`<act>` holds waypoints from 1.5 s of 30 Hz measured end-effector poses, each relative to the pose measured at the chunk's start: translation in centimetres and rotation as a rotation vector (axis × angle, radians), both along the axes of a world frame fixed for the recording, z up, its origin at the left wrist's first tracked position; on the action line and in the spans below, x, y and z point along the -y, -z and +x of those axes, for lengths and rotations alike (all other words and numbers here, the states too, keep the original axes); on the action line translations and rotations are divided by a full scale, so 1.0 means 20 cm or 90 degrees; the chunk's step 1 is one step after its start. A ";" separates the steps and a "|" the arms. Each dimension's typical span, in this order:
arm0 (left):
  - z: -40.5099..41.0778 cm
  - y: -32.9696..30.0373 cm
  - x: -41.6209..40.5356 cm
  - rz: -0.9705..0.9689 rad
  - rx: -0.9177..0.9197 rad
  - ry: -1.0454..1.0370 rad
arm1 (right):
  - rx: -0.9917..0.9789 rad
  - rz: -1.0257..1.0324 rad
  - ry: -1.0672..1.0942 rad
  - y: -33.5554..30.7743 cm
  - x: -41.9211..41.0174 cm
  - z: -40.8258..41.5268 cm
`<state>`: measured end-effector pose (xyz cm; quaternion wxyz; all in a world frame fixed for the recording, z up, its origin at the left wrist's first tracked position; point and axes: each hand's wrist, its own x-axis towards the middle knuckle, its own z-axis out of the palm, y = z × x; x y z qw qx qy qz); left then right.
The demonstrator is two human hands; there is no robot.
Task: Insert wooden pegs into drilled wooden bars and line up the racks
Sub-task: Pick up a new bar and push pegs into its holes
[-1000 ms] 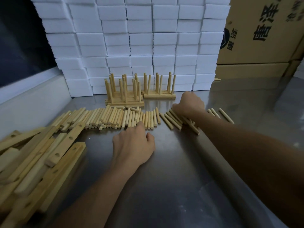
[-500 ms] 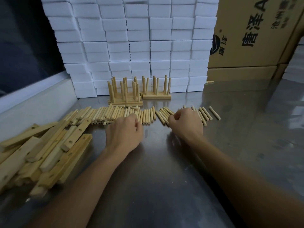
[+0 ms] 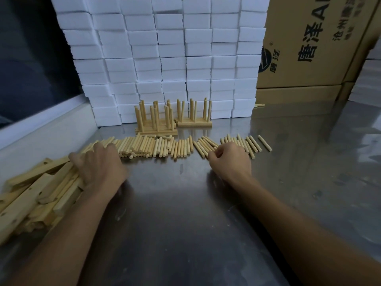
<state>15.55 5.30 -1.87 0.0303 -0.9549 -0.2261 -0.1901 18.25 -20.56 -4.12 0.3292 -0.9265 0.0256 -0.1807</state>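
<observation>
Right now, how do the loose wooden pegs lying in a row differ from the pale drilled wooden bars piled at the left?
The round wooden pegs are short and slim; the flat drilled wooden bars are long, wide and bear holes. The pegs lie side by side in a row across the steel table; the bars are heaped crosswise. The right hand pinches pegs; the left hand grips a bar. Both are pale bare wood.

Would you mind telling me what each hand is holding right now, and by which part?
The left hand grips a drilled bar at its far end atop the pile. The right hand curls over the pegs; any hold is hidden.
</observation>
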 end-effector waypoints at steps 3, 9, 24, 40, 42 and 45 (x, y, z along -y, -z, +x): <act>0.00 0.02 -0.02 0.002 0.049 0.031 | -0.002 0.002 0.006 0.00 0.01 0.00; 0.01 0.01 -0.01 -0.039 0.102 0.098 | -0.024 0.003 -0.015 0.01 0.01 0.00; 0.00 -0.02 0.11 -0.195 0.210 0.212 | -0.014 0.006 -0.026 0.02 0.01 -0.01; -0.01 0.04 0.43 -1.040 0.273 0.314 | -0.025 0.427 -0.309 -0.03 -0.12 -0.07; -0.01 0.05 0.44 -1.080 0.281 0.312 | -0.073 0.468 -0.313 -0.03 -0.12 -0.07; -0.02 0.07 0.46 -1.123 0.271 0.316 | -0.103 0.503 -0.329 -0.03 -0.12 -0.08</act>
